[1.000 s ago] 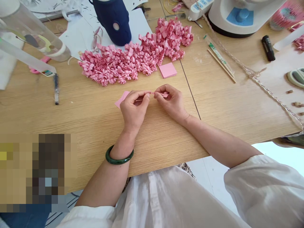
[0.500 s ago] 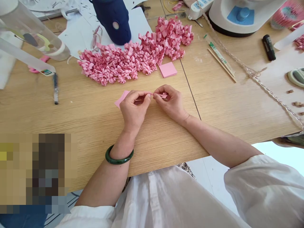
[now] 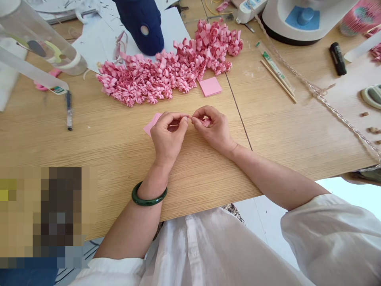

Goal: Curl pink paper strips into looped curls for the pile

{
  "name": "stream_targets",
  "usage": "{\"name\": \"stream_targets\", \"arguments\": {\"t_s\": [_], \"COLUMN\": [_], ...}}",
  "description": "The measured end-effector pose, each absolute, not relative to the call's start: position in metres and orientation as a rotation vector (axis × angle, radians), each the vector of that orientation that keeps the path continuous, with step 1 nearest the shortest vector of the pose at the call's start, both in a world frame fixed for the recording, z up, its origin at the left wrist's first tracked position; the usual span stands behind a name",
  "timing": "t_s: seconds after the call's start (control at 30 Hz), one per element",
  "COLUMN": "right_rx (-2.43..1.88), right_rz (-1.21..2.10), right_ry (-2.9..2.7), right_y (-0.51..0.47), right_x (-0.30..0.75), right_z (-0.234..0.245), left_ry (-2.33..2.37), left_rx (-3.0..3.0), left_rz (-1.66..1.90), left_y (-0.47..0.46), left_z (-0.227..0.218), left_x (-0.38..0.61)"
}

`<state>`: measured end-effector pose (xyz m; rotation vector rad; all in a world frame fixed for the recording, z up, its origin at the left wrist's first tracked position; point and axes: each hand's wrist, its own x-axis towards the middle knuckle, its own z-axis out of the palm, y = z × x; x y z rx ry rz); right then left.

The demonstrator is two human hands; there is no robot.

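Pinching a pink paper strip [image 3: 206, 122] between thumb and fingers of the left hand [image 3: 168, 133] and of the right hand [image 3: 214, 129], nearly meeting at the fingertips over the table [image 3: 202, 174]. Working beside a pink sheet [image 3: 151, 124] partly hidden by the left hand, and just short of a pink paper pad [image 3: 210, 86] ahead of the right hand. Facing a heap of pink paper curls [image 3: 149, 77] beyond both hands, with a dark blue cup [image 3: 142, 20] farther ahead.

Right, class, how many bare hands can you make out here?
2. The left hand partly hides the flat pink piece; the right hand, holding pink paper, is below the pink stack in the picture. Pixelation at lower left may hide others.
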<state>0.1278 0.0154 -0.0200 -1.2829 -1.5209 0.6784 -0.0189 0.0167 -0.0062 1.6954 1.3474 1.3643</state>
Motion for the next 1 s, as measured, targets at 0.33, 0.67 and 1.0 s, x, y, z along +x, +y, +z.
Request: {"name": "stream_targets", "arguments": {"t_s": [0.33, 0.67, 1.0], "right_rx": [-1.278, -1.221, -1.277], "right_rz": [0.656, 0.681, 0.735], "right_ry": [-1.543, -1.572, -1.505], "right_y": [0.0153, 0.0113, 0.0119], "right_x": [0.1278, 0.1267, 0.1241], "right_z": [-0.0205, -0.0178, -0.0202], "left_ry": [1.411, 1.414, 1.397], "left_rx": [1.753, 1.822, 1.825], "left_rz": [1.343, 1.381, 1.431], "left_y": [0.0169, 0.0156, 0.0151], "left_z": [-0.0058, -0.0030, -0.0073], "left_x": [-0.0184, -0.0184, -0.0175]}}
